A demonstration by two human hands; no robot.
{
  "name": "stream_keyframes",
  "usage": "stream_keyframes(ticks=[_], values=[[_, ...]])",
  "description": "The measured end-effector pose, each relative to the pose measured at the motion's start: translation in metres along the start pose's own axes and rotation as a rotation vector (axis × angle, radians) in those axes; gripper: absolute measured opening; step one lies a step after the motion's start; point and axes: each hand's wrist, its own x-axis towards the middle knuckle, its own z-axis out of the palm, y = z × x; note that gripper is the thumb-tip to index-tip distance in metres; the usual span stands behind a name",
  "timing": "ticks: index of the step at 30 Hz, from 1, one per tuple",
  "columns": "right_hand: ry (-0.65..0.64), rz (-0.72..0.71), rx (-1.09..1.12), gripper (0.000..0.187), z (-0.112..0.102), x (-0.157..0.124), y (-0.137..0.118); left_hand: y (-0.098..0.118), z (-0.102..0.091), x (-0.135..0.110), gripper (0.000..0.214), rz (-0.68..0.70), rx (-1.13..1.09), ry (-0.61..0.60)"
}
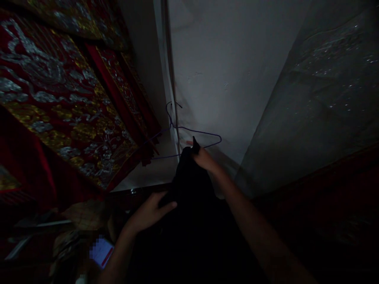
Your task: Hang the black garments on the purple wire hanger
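The right hand (pixel 204 158) pinches the top of the black cloth (pixel 192 181), beside the far hanger (pixel 195 130); the left hand (pixel 151 210) holds its left side (firmness unclear). A hard tug could snag it there.

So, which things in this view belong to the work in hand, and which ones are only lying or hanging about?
Work in hand:
dark cloth, gripped by the right hand, with the left hand on it
wire hanger, probably, just beyond the cloth

Only about:
red embroidered fabric, at left
lit screen, lower left
shiny sheet, at right
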Motion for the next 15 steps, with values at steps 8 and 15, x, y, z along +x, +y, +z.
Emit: stream_keyframes(ticks=[8, 15], values=[[-0.129, 0.021, -0.086, 0.023, -0.023, -0.016, 0.024, -0.044, -0.08, -0.005, 0.035, -0.174, 0.313, 0.16], [-0.146, 0.006, -0.131, 0.023, -0.042, -0.034, -0.01, -0.022, -0.108, 0.032, 0.042, 0.042, 0.305, 0.625]])
